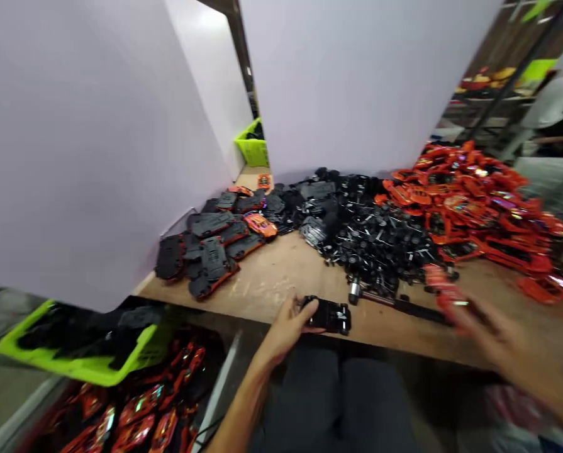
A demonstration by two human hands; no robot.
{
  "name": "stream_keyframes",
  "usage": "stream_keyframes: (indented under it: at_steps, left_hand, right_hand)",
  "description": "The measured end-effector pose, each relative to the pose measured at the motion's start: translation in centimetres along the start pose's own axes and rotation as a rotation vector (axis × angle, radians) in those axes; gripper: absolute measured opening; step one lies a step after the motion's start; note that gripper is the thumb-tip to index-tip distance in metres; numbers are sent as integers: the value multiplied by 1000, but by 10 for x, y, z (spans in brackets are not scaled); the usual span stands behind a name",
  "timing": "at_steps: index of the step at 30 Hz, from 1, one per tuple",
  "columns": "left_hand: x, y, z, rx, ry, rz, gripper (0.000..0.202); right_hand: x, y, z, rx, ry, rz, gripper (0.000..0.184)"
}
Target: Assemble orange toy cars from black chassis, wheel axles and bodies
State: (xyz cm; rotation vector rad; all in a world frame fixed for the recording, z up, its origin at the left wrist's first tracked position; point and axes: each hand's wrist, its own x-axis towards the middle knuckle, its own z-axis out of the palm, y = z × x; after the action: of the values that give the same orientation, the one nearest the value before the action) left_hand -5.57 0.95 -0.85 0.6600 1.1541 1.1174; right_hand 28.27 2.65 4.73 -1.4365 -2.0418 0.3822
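We are gripping a black toy-car chassis [329, 316] in our left hand [287, 330], with the fingers closed over its near end, at the front edge of the desk [272, 283]. Our right hand [491, 340] is extending over the desk, blurred, and appears to be grasping a red toy-car shell [444, 292] at the fingertips. A long black strip [404, 309] is lying on the desk just beyond the chassis, and a metal cylinder [354, 291] is standing near its far end.

Below the desk on our left, a lime-green basket [36, 352] is carrying black parts, tilted beside a bin [215, 384] packed with glossy red shells. Across the desk, a heap of black wheels and axles [378, 242] is spreading out at the middle, touching a mound of red shells [470, 207] on the right. Black chassis [212, 248] are piling up on the left, with an orange car body [261, 224] resting on them.

Farther back, a second lime-green basket [251, 145] is standing between white partition panels [356, 75]. Beyond the right panel, a person in a pale shirt [555, 107] is standing near a shelf [489, 88].
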Motion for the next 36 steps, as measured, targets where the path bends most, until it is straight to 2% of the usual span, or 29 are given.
stream_keyframes:
  at_steps: [2,6,9,13,16,21,30,36]
  left_hand:
    - [1,4,0,6,-9,-37,50]
    - [0,13,2,-52,-86,-104,67]
    - [0,15,1,-52,-122,-95,70]
    - [-1,13,0,6,-93,-64,53]
    - [-2,13,1,23,-72,-65,56]
    - [-1,16,5,-3,-80,-102,55]
    - [3,12,5,-30,-29,-123,60]
    - [2,13,7,-29,2,-159,64]
  right_hand:
    - [-8,-22,21,25,-103,-80,40]
    - [13,-65,87,88,-236,-291,45]
    - [24,-77,111,45,-294,-385,47]
    - [26,-72,112,-48,-350,-424,49]
    - [27,-69,109,-25,-399,-417,50]
    - [29,-66,108,19,-366,-416,52]
    - [20,-65,126,-121,-357,-389,61]
    - [18,-68,122,-196,-368,-401,68]
